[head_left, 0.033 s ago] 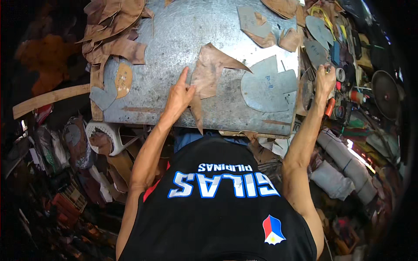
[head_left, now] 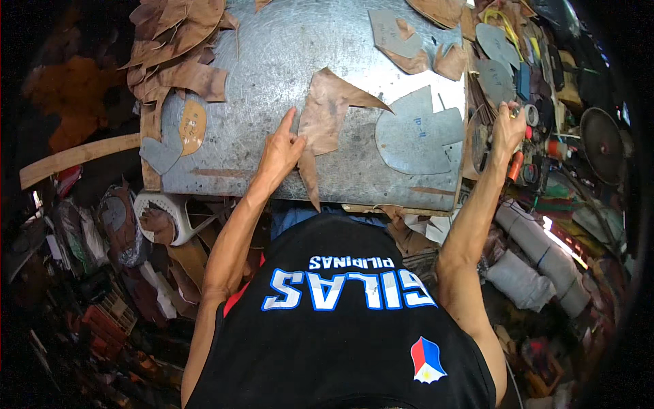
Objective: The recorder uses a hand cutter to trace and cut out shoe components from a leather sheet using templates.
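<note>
My left hand (head_left: 279, 151) lies on the metal-topped table, index finger stretched forward and thumb out to the side. Its fingertips are beside an irregular brown leather piece (head_left: 323, 112), whose narrow lower strip hangs over the near edge. Beyond the table's right side, my right hand (head_left: 508, 129) is closed at the row of tools and supplies. A small, partly metallic thing shows at its fingertips, too small to name. To the right of the leather lies a grey rounded pattern piece (head_left: 412, 133) with a notch.
Leather scraps (head_left: 174, 41) are heaped at the far left of the table (head_left: 262, 41). An orange-tan pattern (head_left: 193, 126) lies near the left edge. Grey templates (head_left: 496, 44), a blue block (head_left: 522, 82) and an orange-handled tool (head_left: 516, 165) crowd the right side. A white stool (head_left: 182, 221) stands below left.
</note>
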A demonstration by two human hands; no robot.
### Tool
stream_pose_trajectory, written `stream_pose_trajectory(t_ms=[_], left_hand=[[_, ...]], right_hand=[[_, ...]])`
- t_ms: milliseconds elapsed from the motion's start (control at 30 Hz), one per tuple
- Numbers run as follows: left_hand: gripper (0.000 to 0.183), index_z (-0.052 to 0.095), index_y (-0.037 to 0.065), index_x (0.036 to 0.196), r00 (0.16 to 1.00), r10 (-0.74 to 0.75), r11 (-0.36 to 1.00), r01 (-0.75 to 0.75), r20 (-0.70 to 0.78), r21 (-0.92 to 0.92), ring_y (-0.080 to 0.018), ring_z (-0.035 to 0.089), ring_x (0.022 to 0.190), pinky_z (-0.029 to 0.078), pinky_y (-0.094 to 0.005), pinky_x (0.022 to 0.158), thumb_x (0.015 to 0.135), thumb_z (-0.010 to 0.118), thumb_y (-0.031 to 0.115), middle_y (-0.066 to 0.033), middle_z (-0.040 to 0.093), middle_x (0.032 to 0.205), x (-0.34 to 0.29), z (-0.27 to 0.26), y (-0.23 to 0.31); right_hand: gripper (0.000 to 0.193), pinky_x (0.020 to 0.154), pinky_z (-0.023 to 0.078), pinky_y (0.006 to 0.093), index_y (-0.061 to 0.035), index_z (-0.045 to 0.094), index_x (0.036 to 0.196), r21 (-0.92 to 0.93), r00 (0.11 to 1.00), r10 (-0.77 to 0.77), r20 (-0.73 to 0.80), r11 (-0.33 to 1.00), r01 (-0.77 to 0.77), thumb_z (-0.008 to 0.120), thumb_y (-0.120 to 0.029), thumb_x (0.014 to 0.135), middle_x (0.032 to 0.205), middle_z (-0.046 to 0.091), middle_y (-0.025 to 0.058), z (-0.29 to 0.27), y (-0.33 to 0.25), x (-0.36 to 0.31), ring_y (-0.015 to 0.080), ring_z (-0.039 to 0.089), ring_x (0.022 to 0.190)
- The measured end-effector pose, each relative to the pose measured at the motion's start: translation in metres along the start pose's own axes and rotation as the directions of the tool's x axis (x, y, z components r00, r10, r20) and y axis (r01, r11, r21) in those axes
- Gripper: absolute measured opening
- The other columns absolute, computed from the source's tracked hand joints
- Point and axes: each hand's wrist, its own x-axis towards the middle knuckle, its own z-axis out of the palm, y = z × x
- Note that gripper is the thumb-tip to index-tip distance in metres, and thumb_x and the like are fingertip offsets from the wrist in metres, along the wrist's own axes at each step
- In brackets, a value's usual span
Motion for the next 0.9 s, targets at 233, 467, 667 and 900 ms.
stream_pose_trajectory(t_ms=[233, 467, 667, 900], left_hand=[[0.064, 0.029, 0.005, 0.151, 0.982, -0.057, 0.984, 0.086, 0.179, -0.158, -0.008, 0.054, 0.056, 0.046, -0.0246, 0.05, 0.095, 0.058, 0.011, -0.0015, 0.056, 0.061, -0.015, 0.003, -0.002], [0.066, 0.019, 0.005, 0.153, 0.943, -0.153, 0.789, 0.297, 0.296, -0.538, -0.0135, 0.06, 0.056, 0.055, -0.0256, 0.053, 0.098, 0.055, 0.011, -0.008, 0.063, 0.076, -0.017, 0.011, 0.007], [0.053, 0.038, 0.007, 0.146, 0.959, -0.08, 0.986, 0.116, 0.271, -0.12, -0.0134, 0.061, 0.056, 0.05, -0.0258, 0.051, 0.097, 0.057, 0.016, -0.0068, 0.063, 0.069, -0.022, -0.014, 0.006], [0.032, 0.062, 0.002, 0.119, 0.935, 0.335, 0.938, -0.32, -0.117, 0.134, -0.0324, 0.065, 0.083, 0.051, -0.0385, 0.073, 0.089, 0.066, 0.014, -0.0168, 0.066, 0.093, 0.003, -0.031, 0.009]], right_hand=[[0.037, 0.049, 0.045, 0.0261, -0.0033, 0.055, 0.11, 0.382, 0.545, 0.413, 0.729, 0.416, -0.825, 0.073, -0.021, 0.083, 0.075, 0.061, 0.0026, 0.0, -0.141, -0.149, 0.0125, 0.054, 0.055], [0.021, 0.044, 0.041, 0.0244, -0.0043, 0.053, 0.102, 0.41, 0.421, 0.251, 0.871, 0.099, -0.907, 0.066, -0.01, 0.087, 0.07, 0.053, -0.0013, 0.01, -0.237, -0.232, 0.0079, 0.048, 0.048], [0.027, 0.048, 0.043, 0.0223, -0.0052, 0.053, 0.109, 0.459, 0.499, 0.284, 0.819, 0.199, -0.866, 0.068, -0.013, 0.088, 0.072, 0.055, -0.0011, -0.01, -0.263, -0.207, 0.0084, 0.052, 0.055], [0.031, 0.053, 0.046, 0.0263, 0.0025, 0.055, 0.115, 0.283, 0.414, 0.221, 0.883, 0.454, -0.845, 0.065, -0.012, 0.09, 0.074, 0.065, 0.0062, -0.005, -0.237, -0.25, 0.0119, 0.057, 0.056]])
